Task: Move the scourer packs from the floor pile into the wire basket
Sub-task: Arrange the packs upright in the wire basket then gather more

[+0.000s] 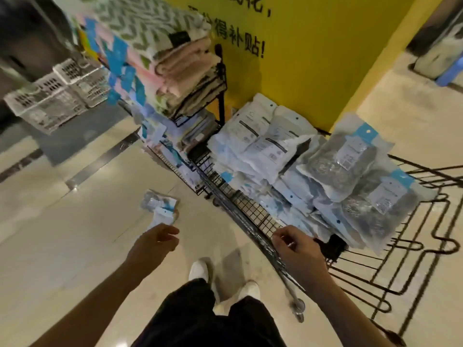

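Wire basket [240,206] right of centre, against the wall [313,58], heaped with packs [260,146]; scourer packs [350,171] on top at the right end. Floor pile [160,207] left of the basket, apart from it. Left hand [156,242] just before that pile, not touching. Right hand [298,244] over the basket's near rim. Rack of folded towels [185,71] behind the basket, to the left. Crates [57,93] further left on the floor. Shoes [223,281] between the two arms.

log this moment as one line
left hand: empty, reaching to floor packs | right hand: empty, at wire basket rim | packs left on floor
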